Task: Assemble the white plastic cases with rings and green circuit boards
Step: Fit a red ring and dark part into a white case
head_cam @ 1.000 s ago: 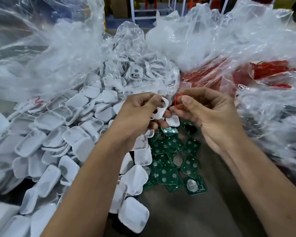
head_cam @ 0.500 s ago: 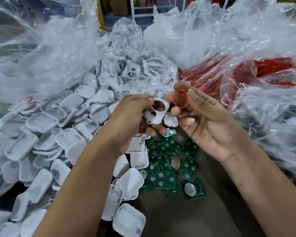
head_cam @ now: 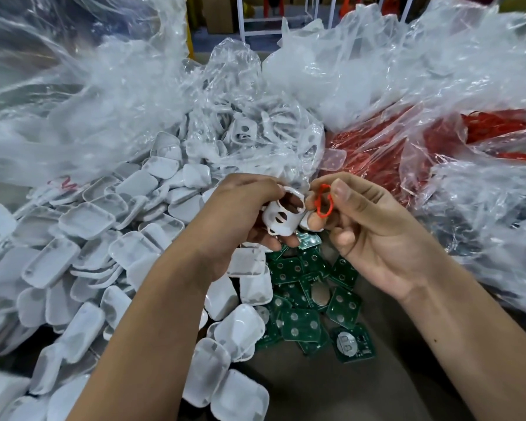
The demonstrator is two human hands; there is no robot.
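Observation:
My left hand (head_cam: 237, 214) grips a white plastic case (head_cam: 281, 214) with cut-out holes, its inner side turned toward me. My right hand (head_cam: 374, 235) pinches a small red ring (head_cam: 324, 202) between thumb and forefinger, right beside the case's upper right edge. Below both hands a loose heap of green circuit boards (head_cam: 310, 299) with round metal contacts lies on the brown table. A large pile of white case halves (head_cam: 110, 262) spreads over the left side.
Clear plastic bags fill the back: one (head_cam: 255, 141) holds more white cases, one at the right (head_cam: 438, 138) holds red rings. Crumpled plastic (head_cam: 73, 95) rises at the left. Bare brown table (head_cam: 331, 387) shows at the bottom centre.
My right hand has turned the red ring from facing me to edge-on and twisted. The left hand has rotated the white case so its holes face me more.

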